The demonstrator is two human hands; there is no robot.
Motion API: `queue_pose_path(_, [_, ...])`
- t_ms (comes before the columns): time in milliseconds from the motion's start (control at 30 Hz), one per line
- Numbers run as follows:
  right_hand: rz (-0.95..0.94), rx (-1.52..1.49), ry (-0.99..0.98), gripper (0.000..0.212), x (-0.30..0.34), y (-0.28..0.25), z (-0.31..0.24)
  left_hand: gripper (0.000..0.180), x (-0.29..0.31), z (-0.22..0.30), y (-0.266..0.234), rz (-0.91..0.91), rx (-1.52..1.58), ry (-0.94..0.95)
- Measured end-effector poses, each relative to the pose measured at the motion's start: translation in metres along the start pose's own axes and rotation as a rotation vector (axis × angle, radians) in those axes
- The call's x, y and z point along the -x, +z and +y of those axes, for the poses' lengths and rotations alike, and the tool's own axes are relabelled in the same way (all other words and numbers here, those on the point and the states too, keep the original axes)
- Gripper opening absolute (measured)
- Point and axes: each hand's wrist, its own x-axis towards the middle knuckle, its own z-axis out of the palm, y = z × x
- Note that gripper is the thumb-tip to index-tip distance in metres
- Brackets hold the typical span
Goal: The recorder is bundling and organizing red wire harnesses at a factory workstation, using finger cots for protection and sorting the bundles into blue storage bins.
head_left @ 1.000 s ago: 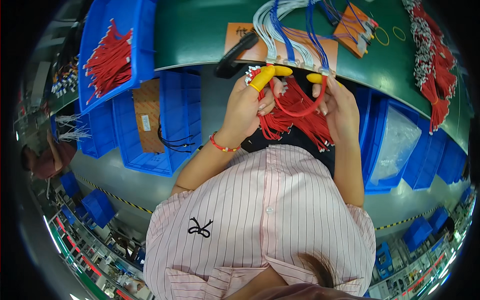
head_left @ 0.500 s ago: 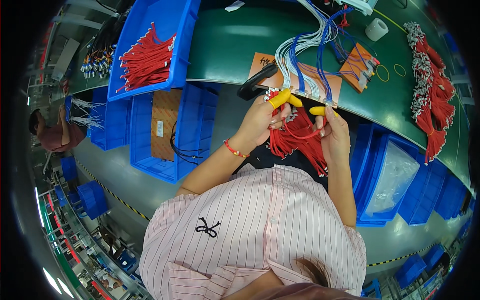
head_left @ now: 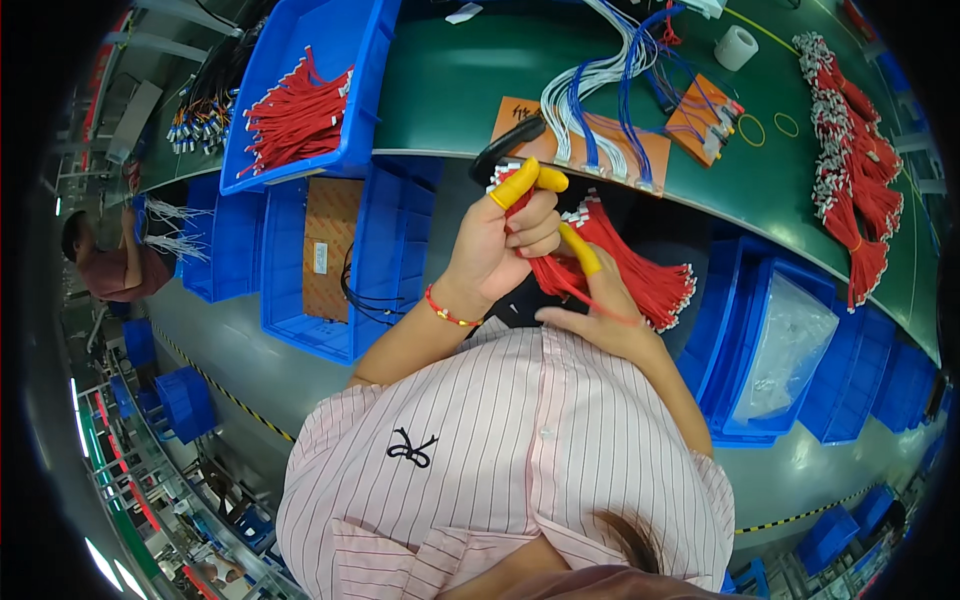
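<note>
My left hand (head_left: pixel 512 235), with yellow finger cots on the thumb and a finger, is closed round a bunch of red cables (head_left: pixel 550 272) whose white connectors show above the fist. Below and right of it, my right hand (head_left: pixel 608 312) has its fingers stretched out and thumb apart, one finger in a yellow cot. A single red cable runs across this hand, slightly blurred. Behind it, a thick bundle of red cables (head_left: pixel 648 280) with white ends lies over my lap. At the table edge above, white and blue wires (head_left: pixel 592 105) end in connectors along an orange board (head_left: pixel 632 150).
A blue bin (head_left: pixel 372 95) of red cables stands on the green table (head_left: pixel 450 95). A black curved handle (head_left: pixel 505 145) juts over the edge. More red cable bundles (head_left: pixel 850 190) lie at right, near a small orange board (head_left: pixel 704 115). Blue bins (head_left: pixel 765 350) sit below the table.
My right hand has left the board's edge and come down to the lap, its fingers now straightened. My left hand has shifted slightly left, still gripping the red cables.
</note>
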Motion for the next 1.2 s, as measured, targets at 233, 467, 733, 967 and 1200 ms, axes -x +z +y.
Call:
queue_pose_path(233, [0.029, 0.248, 0.002, 0.038, 0.004, 0.002, 0.035, 0.042, 0.026, 0.025, 0.008, -0.177, -0.088, 0.083])
queue_pose_path(467, [0.058, 0.348, 0.062, 0.036, 0.010, 0.009, 0.037, 0.039, 0.044, 0.031, -0.009, -0.195, -0.113, 0.162])
queue_pose_path(733, [0.220, 0.366, 0.185, 0.030, 0.013, 0.007, 0.055, 0.035, 0.057, 0.054, -0.002, -0.323, -0.188, 0.306])
queue_pose_path(967, [0.342, 0.200, 0.054, 0.021, 0.017, 0.018, 0.064, 0.034, 0.064, 0.068, 0.011, -0.348, -0.223, 0.401])
queue_pose_path(1200, [0.239, 0.548, 0.050, 0.015, 0.023, 0.019, 0.079, 0.024, 0.083, 0.107, 0.038, -0.523, -0.036, 0.530])
